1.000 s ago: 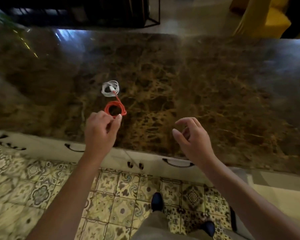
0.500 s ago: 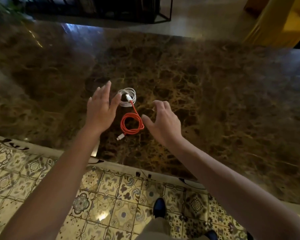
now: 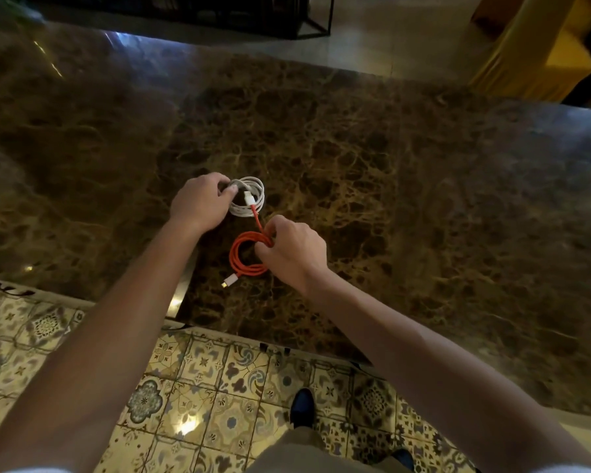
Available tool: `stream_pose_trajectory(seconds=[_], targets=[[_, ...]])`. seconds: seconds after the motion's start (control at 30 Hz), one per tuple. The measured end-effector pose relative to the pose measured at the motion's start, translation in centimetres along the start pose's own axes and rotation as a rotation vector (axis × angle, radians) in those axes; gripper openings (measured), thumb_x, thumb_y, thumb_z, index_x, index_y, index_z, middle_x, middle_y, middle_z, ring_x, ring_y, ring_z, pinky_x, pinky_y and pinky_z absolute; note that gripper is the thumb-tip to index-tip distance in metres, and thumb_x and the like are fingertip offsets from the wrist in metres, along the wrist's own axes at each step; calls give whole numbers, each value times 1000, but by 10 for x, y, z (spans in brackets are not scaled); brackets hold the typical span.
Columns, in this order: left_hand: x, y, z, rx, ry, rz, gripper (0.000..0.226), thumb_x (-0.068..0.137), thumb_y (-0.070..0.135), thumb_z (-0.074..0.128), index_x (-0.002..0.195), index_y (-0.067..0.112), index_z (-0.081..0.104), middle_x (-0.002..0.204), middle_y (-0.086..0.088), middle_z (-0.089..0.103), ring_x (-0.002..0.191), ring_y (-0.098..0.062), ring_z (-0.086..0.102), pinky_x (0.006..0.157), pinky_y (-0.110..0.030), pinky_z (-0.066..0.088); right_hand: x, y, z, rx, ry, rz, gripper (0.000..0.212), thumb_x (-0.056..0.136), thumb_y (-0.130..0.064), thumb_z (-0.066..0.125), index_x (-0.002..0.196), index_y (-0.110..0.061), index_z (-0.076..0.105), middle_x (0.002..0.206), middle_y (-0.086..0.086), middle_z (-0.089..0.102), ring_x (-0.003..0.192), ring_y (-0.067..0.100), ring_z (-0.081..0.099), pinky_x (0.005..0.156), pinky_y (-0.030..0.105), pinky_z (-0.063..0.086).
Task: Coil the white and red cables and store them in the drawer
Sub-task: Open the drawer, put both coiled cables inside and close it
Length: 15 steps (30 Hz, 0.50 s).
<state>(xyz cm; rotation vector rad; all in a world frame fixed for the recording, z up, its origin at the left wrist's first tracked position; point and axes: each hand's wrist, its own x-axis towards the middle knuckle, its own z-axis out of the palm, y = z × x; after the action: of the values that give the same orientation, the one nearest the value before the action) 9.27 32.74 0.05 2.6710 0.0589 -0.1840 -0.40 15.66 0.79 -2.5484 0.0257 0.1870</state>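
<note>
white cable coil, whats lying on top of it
A white plug on a red lead from the red cable lies across the white cable coil. The left hand grips its left edge, hiding that part under the fingers.

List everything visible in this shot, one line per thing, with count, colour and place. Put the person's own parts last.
white cable: one, white, coiled on the countertop, farther from the person than the red one.
red cable: one, orange-red, coiled on the countertop; one white-plugged end reaches into the white coil, the other plug lies at its near side.
countertop: one, dark brown veined marble, fills the middle of the view.
floor tiles: many, cream with patterned motifs, below the counter edge.
yellow furniture: one, yellow, top right beyond the counter.
black frame: one, black, top centre on the far floor.
shoes: two, dark, on the tiles.
left hand: one, grips the white coil's left side.
right hand: one, pinches the red coil's right side.
</note>
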Motion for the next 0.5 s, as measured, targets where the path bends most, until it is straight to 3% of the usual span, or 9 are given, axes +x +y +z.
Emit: stream_pose_trajectory(seconds=[0.1, 0.27, 0.4, 0.5], targets=[[3, 3, 1, 22, 43, 1, 29, 99, 38, 66, 123, 23, 69, 107, -3, 73, 99, -26, 67, 78, -39, 51, 0, 2, -2, -36, -39, -50, 15, 91, -35, 63, 99, -23, 68, 79, -8, 68, 71, 15, 66, 69, 38, 60], [4, 8, -2, 71, 52, -26, 25, 92, 43, 74, 106, 24, 68, 103, -3, 72, 98, -29, 69, 80, -42, 56, -16, 6, -8, -85, 54, -190, 14, 90, -33, 63, 89, -23, 72, 81, -9, 63, 68, 12, 61, 63, 32, 55], [-2, 12, -2, -41, 88, -19, 17, 96, 32, 73, 104, 19, 64, 83, 8, 63, 66, -13, 64, 62, -27, 49, -27, 15, -18, -53, 68, -225, 16, 96, -29, 60, 94, -20, 74, 79, -8, 70, 65, 11, 65, 63, 34, 59], [-9, 13, 0, -121, 89, -14, 15, 98, 27, 71, 106, 17, 63, 85, 4, 69, 57, -14, 72, 66, -37, 62, -40, 27, -29, -20, 116, -266, 18, 96, -28, 62, 105, -18, 75, 81, -6, 74, 65, 12, 67, 63, 30, 59]])
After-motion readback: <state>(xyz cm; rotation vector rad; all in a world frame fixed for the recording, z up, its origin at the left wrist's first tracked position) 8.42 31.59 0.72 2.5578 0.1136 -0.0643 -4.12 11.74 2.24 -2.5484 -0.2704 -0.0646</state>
